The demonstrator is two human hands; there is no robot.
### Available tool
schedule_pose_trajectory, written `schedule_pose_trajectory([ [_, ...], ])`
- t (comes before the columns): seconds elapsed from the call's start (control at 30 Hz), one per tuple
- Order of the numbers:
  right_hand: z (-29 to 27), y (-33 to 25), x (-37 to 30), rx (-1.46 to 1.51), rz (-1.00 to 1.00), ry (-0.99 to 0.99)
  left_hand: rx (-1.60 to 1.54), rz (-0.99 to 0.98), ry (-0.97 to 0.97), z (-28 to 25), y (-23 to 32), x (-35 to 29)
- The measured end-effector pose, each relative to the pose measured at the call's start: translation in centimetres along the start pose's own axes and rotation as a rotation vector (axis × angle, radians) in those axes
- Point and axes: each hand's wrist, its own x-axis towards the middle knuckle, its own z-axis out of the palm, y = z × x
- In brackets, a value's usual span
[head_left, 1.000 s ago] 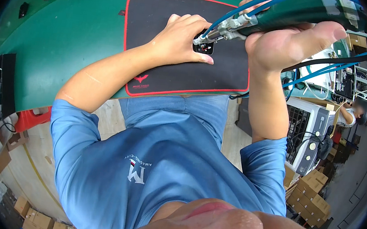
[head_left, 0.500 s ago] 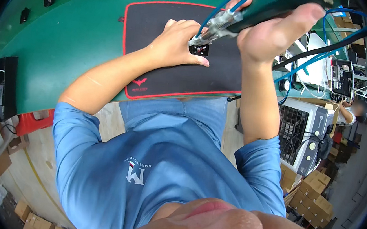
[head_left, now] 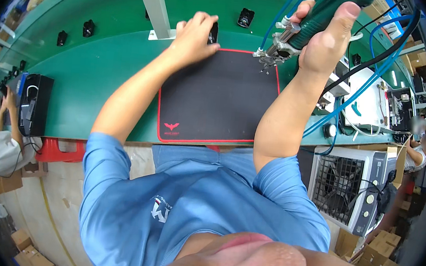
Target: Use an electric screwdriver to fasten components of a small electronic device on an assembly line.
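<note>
My left hand (head_left: 193,40) is at the far edge of the mat, its fingers closed around a small black part (head_left: 213,33), most of which the hand hides. In my right hand (head_left: 327,41) is a dark green power screwdriver (head_left: 308,27), held tilted above the mat's far right corner. Metal fittings (head_left: 278,49) surround its lower end, and blue hoses (head_left: 281,14) run up from it. Beneath both arms lies a black mat (head_left: 221,98) with a red border.
Several black parts, one of them here (head_left: 245,17), sit along the green bench's (head_left: 88,95) far side. A grey post (head_left: 152,4) rises from the bench. Cables (head_left: 368,61) hang at right, near a white tray (head_left: 362,98). An air cooler (head_left: 348,189) stands below. Other people work on both sides.
My left hand has carried the small black part from the mat's middle away to its far edge. The screwdriver has lifted off the part. The whole view has shifted.
</note>
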Motion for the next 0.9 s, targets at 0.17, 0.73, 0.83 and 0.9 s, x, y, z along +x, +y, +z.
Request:
schedule_pose_trajectory([
  [0.17, -0.5, -0.2, 1.4, -0.047, 0.025, -0.005, 0.122, -0.235, -0.113, 2.4, -6.3, 7.4],
  [0.73, -1.4, 1.6, 0.8, 0.016, -0.02, -0.093, -0.01, 0.055, -0.267, 7.5, -2.3, 13.2],
  [0.83, -1.4, 2.3, 1.1, -0.131, -0.024, -0.049, -0.099, 0.093, -0.122, 7.1, -2.2, 12.0],
  [0.9, -1.7, 2.6, 1.4, -0.052, -0.051, -0.038, -0.252, 0.111, 0.078, 6.4, -0.7, 9.8],
])
